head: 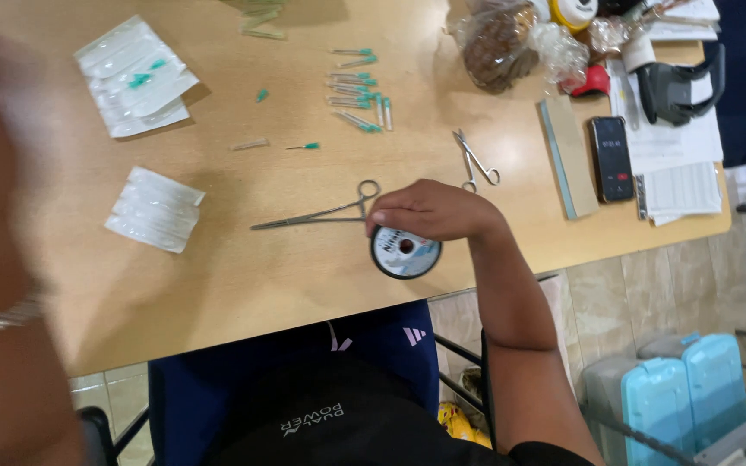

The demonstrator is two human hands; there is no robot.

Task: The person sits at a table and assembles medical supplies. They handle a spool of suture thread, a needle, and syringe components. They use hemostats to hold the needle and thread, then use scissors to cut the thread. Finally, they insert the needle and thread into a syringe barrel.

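Resting on the thread spool (405,252), the right hand (429,211) curls its grip around it.

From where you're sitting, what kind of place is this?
Probably a clinic or medical training desk: capped needles, forceps and scissors lie on a wooden table, beside paperwork.

In the upper left of the frame lies a stack of clear blister packages (135,78), white-backed, with green-tipped pieces inside. Below it, at left centre, sits another flat white packet (155,209). At top centre-right is a crinkled clear plastic bag (511,43) holding something brown. A dark phone (611,159) with a small red mark on its screen lies at the right. The round spool label (405,251), white with a dark rim, sits under the right hand (429,211).
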